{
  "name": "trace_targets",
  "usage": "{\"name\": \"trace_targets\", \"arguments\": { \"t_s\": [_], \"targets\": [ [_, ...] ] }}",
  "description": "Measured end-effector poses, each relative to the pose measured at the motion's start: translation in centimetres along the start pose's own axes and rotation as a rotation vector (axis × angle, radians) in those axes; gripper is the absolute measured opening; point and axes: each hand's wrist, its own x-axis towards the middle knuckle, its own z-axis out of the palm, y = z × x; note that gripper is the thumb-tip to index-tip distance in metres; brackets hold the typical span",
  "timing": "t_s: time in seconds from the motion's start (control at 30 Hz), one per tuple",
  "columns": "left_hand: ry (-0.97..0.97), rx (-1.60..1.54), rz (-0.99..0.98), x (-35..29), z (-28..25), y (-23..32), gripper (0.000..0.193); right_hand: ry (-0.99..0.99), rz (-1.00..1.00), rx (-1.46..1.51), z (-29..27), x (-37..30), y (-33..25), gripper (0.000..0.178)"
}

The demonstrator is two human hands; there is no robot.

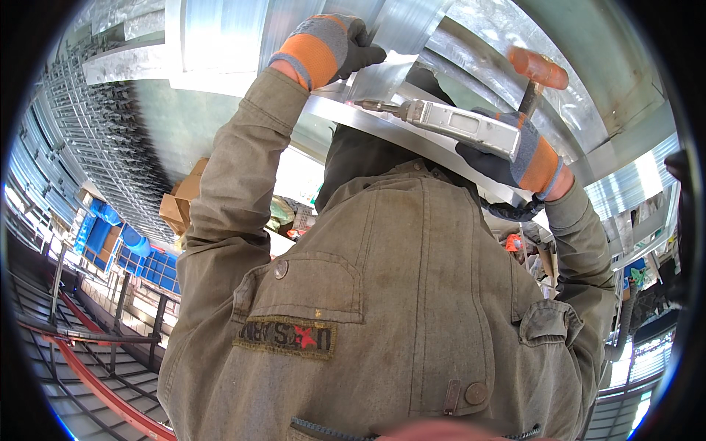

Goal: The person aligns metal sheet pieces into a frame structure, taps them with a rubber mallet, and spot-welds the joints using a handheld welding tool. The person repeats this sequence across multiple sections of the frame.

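My left hand, in a grey and orange glove with dark fingertips, lies over the bright sheet metal. Its fingers are partly bent and apart, with nothing visible between them. My right hand, gloved alike, is closed around a silver handheld power tool. The tool's dark chuck and narrow tip point left, just above a long metal strip and below my left hand. A hammer with an orange-brown head rises behind my right hand. Its handle runs down to the glove; I cannot tell whether that hand also grips it.
Curved metal pieces lie beyond the tool. Many thin metal parts are stacked at left, near a cardboard box. Blue containers and a red rail show lower left. My olive jacket fills the middle.
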Motion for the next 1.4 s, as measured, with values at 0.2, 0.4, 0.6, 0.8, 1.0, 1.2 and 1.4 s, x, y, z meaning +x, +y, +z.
{"name": "trace_targets", "arguments": {
  "t_s": [0.2, 0.4, 0.6, 0.8, 1.0, 1.2, 1.4],
  "targets": [
    [-0.017, -0.047, -0.022, -0.1, -0.2, 0.1, 0.049, -0.024, 0.0, -0.003, 0.0, 0.1, 0.1, 0.028],
    [-0.01, 0.025, -0.029, -0.4, -0.6, 0.5, 0.053, -0.01, -0.016, -0.022, 0.2, 0.0, 0.5, 0.027],
    [0.002, 0.033, 0.005, -1.2, -0.8, 0.5, 0.055, 0.034, -0.091, -0.037, -0.3, -0.1, 0.8, 0.026],
    [-0.047, -0.063, -0.005, -1.7, -1.1, 0.1, 0.048, 0.036, -0.101, -0.111, -1.1, 0.4, 0.8, 0.028],
    [-0.055, -0.083, -0.045, -1.8, -1.3, 0.1, 0.054, 0.018, -0.116, -0.103, -1.1, 1.1, 1.4, 0.028],
    [-0.083, -0.061, -0.068, -1.8, -1.6, 0.6, 0.051, -0.015, -0.171, -0.194, -1.1, 1.3, 1.8, 0.028],
    [-0.098, -0.034, -0.077, -2.0, -1.8, 0.9, 0.045, -0.022, -0.139, -0.212, -0.4, 1.5, 1.8, 0.026]
  ]
}}
